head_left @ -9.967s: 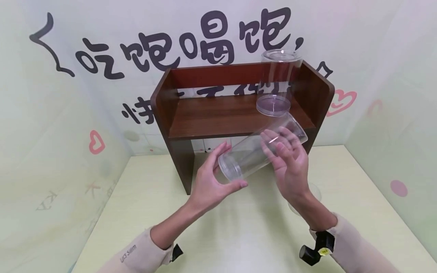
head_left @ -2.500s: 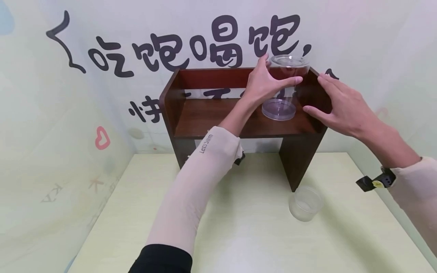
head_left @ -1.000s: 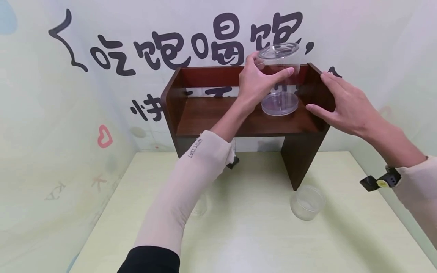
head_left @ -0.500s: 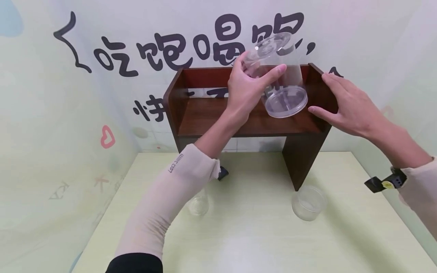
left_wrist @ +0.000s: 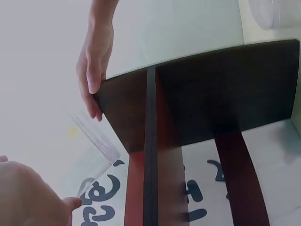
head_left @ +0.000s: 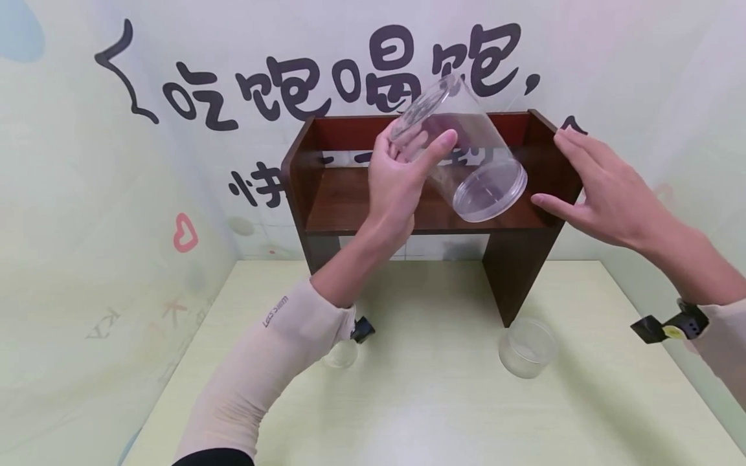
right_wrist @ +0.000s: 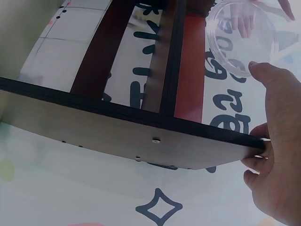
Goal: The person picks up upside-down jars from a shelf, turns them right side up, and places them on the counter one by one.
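Note:
My left hand [head_left: 402, 175] grips a clear plastic jar [head_left: 472, 142] by one end, with thumb and fingers spread around it. The jar is tilted, its ringed end pointing down and to the right, in front of the upper level of a dark brown wooden shelf [head_left: 367, 194]. In the right wrist view the ringed end of the jar [right_wrist: 212, 42] faces the right hand. My right hand [head_left: 612, 188] rests at the front edge of the shelf's right side panel, thumb extended on the inner side. Its fingers [left_wrist: 82, 84] lie along the panel's upper corner.
A short clear round container [head_left: 527, 348] stands on the pale table [head_left: 443, 401], by the foot of the shelf's right panel. Another clear round object [head_left: 342, 355] is partly hidden behind the left forearm. A printed wall sheet [head_left: 280, 39] hangs behind the shelf.
The left hand has lifted the jar off the shelf, drawn it left and forward, and tilted it. The right hand has stayed by the side panel. The taller jar handled earlier has left both hands.

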`<state>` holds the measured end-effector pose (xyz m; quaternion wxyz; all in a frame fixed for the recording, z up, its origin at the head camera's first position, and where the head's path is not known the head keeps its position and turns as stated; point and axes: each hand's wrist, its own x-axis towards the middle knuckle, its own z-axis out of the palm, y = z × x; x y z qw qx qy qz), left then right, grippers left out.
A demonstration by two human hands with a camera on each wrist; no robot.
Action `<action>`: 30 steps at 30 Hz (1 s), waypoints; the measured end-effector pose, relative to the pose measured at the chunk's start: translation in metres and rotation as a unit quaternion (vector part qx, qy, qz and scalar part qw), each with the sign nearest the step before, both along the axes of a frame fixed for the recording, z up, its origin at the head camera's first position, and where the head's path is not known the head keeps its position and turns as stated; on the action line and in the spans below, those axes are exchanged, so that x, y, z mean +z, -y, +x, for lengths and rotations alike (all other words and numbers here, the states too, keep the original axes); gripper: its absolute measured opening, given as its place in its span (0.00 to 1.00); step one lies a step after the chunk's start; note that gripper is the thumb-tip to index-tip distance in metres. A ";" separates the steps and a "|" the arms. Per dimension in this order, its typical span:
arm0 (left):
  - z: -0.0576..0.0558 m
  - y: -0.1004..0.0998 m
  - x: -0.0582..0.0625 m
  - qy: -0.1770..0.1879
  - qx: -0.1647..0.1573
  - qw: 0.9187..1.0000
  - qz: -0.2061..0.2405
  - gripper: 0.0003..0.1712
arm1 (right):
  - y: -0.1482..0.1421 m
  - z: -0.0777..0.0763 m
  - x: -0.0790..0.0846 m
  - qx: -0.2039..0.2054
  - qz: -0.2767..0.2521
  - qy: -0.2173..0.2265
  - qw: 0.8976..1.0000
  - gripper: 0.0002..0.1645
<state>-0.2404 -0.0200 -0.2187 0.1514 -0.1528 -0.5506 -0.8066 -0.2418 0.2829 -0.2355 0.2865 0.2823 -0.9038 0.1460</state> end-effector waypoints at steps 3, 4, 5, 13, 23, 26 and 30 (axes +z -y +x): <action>0.009 0.004 -0.005 -0.001 -0.014 1.000 0.027 0.46 | 0.002 0.004 -0.003 0.024 -0.001 -0.024 0.999 0.57; 0.013 0.006 -0.006 -0.002 -0.018 0.999 0.036 0.46 | 0.003 0.004 -0.004 0.035 -0.001 -0.034 0.999 0.58; 0.016 0.007 -0.008 -0.003 -0.023 0.999 0.044 0.45 | 0.004 0.006 -0.005 0.046 -0.001 -0.044 0.998 0.60; 0.045 0.015 -0.021 -0.003 -0.052 0.991 0.126 0.41 | 0.018 0.020 -0.012 0.098 -0.014 -0.104 0.990 0.62; 0.072 0.021 -0.045 -0.001 -0.064 0.970 0.233 0.56 | 0.033 0.042 -0.020 0.126 -0.053 -0.068 0.988 0.62; 0.078 0.021 -0.050 0.005 -0.068 0.965 0.255 0.66 | 0.042 0.048 -0.023 0.148 -0.078 -0.048 0.985 0.64; 0.086 0.019 -0.056 0.035 -0.068 0.957 0.280 0.58 | 0.057 0.056 -0.030 0.192 -0.127 -0.007 0.973 0.68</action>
